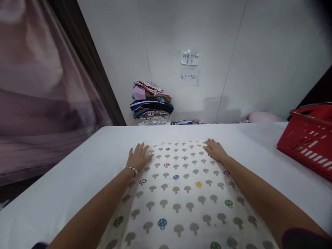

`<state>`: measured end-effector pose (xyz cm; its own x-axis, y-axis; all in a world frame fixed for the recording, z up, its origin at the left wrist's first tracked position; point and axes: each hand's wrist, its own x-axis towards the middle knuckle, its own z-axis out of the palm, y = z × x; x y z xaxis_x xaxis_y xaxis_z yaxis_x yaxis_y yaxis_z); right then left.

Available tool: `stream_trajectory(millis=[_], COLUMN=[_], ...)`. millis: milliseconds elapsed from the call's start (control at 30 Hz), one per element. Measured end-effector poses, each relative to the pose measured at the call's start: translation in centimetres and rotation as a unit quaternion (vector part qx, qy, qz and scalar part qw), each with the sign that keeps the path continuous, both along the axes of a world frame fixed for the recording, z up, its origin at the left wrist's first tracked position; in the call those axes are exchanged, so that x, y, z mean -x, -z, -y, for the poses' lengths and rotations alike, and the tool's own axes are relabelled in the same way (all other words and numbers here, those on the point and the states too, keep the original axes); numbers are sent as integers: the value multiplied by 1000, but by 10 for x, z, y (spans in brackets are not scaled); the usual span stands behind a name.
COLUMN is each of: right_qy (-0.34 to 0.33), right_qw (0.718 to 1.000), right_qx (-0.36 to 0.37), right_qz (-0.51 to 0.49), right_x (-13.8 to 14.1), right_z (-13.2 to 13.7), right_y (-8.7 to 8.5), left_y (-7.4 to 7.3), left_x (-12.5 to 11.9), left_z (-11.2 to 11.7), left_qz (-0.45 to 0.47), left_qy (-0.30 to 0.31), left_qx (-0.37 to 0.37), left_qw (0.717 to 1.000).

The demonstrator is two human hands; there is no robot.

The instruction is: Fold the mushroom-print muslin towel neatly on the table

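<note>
A white cloth (178, 193) printed with grey and coloured mushrooms lies spread on the white table (77, 169), reaching down past the bottom of the view. My left hand (138, 158), with a bracelet at the wrist, rests flat on the cloth's far left corner, fingers spread. Over at the far right corner, my right hand (215, 149) presses down on the fabric, its fingers stretched out. Neither hand is closed round anything. The near end of the cloth is out of view.
A red plastic basket (308, 141) stands at the table's right side. Beyond the far edge rises a stack of folded fabrics (151, 103) against the white wall (109, 52), which bears two paper notes (190, 76). At left hangs a pink curtain (38, 93).
</note>
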<state>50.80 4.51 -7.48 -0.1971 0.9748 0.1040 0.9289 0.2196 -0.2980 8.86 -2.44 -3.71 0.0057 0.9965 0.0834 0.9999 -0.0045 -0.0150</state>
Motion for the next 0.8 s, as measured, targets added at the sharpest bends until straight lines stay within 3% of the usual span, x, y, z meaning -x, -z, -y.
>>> stream_trajectory(millis=[133,267,567,800], right_qy=[19,19,-4,1], right_qw=[998,995,996,997], right_qx=[61,100,47,29], right_qz=[25,-1,76,72], right_x=[-4,-13,-13,-9], right_z=[-14,-22,-12,-8], right_y=[5,1,4,7], left_y=[14,21,22,19], left_x=[3,11,13,13], left_z=[-18,-20,-23,-26], left_qz=[53,67,72,92], left_qy=[-26,-19,-34,-59], left_qx=[61,62,54,57], left_qw=[996,996,995,992])
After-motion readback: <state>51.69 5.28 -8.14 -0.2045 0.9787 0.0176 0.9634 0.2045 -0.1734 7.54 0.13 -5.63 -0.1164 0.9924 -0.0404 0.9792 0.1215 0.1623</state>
